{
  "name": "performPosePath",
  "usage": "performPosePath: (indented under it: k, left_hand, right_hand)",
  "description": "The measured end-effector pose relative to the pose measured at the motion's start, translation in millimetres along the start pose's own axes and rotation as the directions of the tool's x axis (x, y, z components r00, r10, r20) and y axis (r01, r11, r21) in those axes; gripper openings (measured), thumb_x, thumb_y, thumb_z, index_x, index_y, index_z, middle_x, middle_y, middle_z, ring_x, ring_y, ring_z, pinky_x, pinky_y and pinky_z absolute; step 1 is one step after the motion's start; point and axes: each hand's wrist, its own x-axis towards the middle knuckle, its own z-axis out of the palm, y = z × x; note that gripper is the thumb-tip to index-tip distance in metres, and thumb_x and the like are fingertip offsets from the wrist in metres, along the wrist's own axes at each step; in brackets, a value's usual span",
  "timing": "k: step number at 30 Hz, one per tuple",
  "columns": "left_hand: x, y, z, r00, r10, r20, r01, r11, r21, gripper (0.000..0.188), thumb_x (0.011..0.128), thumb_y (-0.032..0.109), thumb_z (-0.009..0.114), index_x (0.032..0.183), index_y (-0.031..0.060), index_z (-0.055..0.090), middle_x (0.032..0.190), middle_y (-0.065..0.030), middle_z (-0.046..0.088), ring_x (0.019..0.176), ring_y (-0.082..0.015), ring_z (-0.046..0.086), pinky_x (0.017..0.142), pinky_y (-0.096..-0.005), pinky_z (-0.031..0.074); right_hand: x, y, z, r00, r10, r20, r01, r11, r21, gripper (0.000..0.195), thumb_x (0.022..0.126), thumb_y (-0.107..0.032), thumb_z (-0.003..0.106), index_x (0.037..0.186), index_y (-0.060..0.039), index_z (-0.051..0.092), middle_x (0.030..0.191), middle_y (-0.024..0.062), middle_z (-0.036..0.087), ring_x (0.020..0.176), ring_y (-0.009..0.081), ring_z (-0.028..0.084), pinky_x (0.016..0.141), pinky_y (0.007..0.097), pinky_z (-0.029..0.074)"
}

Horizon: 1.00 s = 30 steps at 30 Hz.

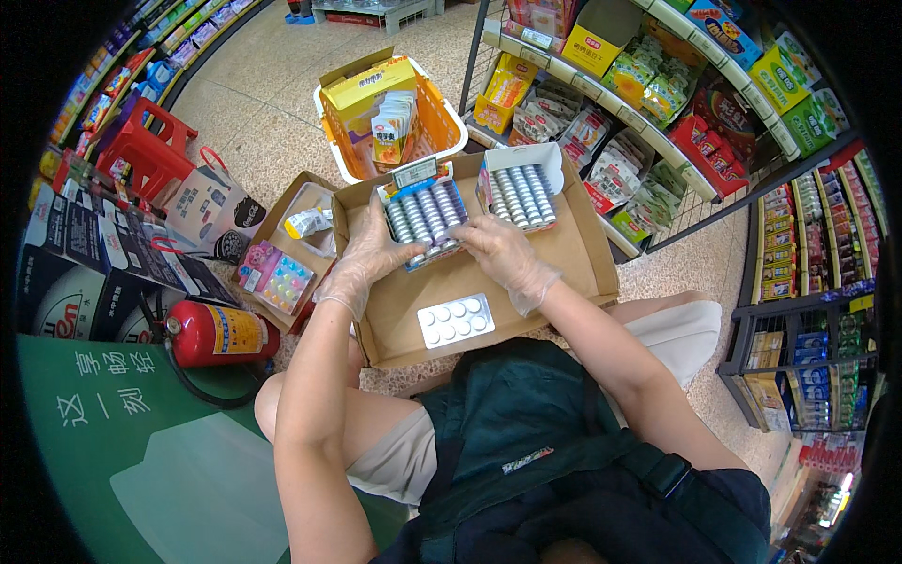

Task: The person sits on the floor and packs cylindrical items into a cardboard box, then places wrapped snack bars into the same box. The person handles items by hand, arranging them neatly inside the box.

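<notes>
Inside a shallow cardboard tray [564,268], a small display box [399,189] stands filled with rows of upright blister packs [427,211]. My left hand [373,250], in a clear plastic glove, grips the box by its left side, thumb across the front corner. The gloved fingers of my right hand [497,250] pinch at the packs by the box's right front corner; the fingertips are partly hidden. To the right sits a second box [525,187] of similar packs, its white flap raised. A single blister pack [456,321] with round white pieces lies flat near me.
Beyond the tray is an orange basket [440,134] with a yellow carton [370,88]. At left, a smaller cardboard tray [264,233] holds a colourful candy pack [278,278]. A red fire extinguisher [222,333] is beside my knee. Snack shelves [599,92] rise at right.
</notes>
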Motion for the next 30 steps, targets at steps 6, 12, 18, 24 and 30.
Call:
performPosePath:
  k: [6, 12, 18, 24, 30]
  left_hand:
    - [1.1, -13.4, 0.6, 1.000, 0.004, 0.011, -0.002, 0.989, -0.147, 0.135, 0.061, 0.041, 0.092, 0.152, -0.0083, 0.006, 0.153, -0.0314, 0.026, 0.146, -0.0380, 0.024, 0.121, -0.0415, 0.021]
    - [-2.2, -5.7, -2.8, 0.998, 0.032, 0.053, -0.025, 0.992, -0.125, 0.136, 0.057, 0.040, 0.093, 0.152, -0.0070, 0.008, 0.154, -0.0301, 0.026, 0.147, -0.0363, 0.022, 0.121, -0.0407, 0.020]
    - [2.2, -11.3, 0.4, 0.999, 0.048, 0.014, -0.047, 0.994, -0.098, 0.127, 0.059, 0.035, 0.092, 0.151, -0.0058, 0.015, 0.150, -0.0280, 0.033, 0.144, -0.0363, 0.029, 0.120, -0.0408, 0.023]
    - [1.8, -2.4, 2.6, 0.997, 0.072, -0.042, -0.074, 0.996, -0.053, 0.124, 0.056, 0.033, 0.094, 0.148, -0.0061, 0.020, 0.142, -0.0275, 0.042, 0.136, -0.0367, 0.040, 0.115, -0.0395, 0.033]
    - [1.9, -4.8, 17.6, 0.976, 0.186, -0.110, -0.173, 0.978, 0.116, 0.133, 0.057, 0.034, 0.092, 0.149, -0.0108, 0.006, 0.136, -0.0304, 0.047, 0.125, -0.0385, 0.052, 0.109, -0.0391, 0.042]
  right_hand:
    - [-3.7, 0.0, 2.8, 0.998, -0.057, 0.022, 0.060, 0.987, -0.147, 0.035, 0.080, -0.001, 0.067, 0.113, -0.0129, 0.070, 0.091, 0.0079, 0.060, 0.088, 0.0279, 0.061, 0.078, 0.0384, 0.052]
    - [-7.4, -2.3, 7.0, 0.999, 0.045, 0.016, -0.042, 0.987, -0.158, 0.049, 0.079, -0.002, 0.069, 0.126, -0.0108, 0.059, 0.091, 0.0095, 0.055, 0.088, 0.0304, 0.059, 0.078, 0.0405, 0.051]
    - [0.1, -11.0, 6.0, 0.998, 0.017, -0.056, -0.024, 0.990, -0.140, 0.050, 0.077, -0.003, 0.072, 0.124, -0.0080, 0.058, 0.094, 0.0108, 0.053, 0.088, 0.0315, 0.059, 0.077, 0.0420, 0.050]
    - [2.8, -8.8, 13.4, 0.995, 0.096, -0.029, -0.101, 0.961, -0.257, 0.042, 0.073, -0.004, 0.072, 0.113, -0.0068, 0.059, 0.102, 0.0126, 0.054, 0.094, 0.0318, 0.057, 0.081, 0.0431, 0.049]
    - [12.0, -3.9, 12.0, 0.998, 0.046, -0.044, -0.057, 0.950, -0.307, 0.037, 0.070, -0.003, 0.071, 0.104, -0.0031, 0.056, 0.108, 0.0136, 0.054, 0.100, 0.0331, 0.055, 0.087, 0.0446, 0.046]
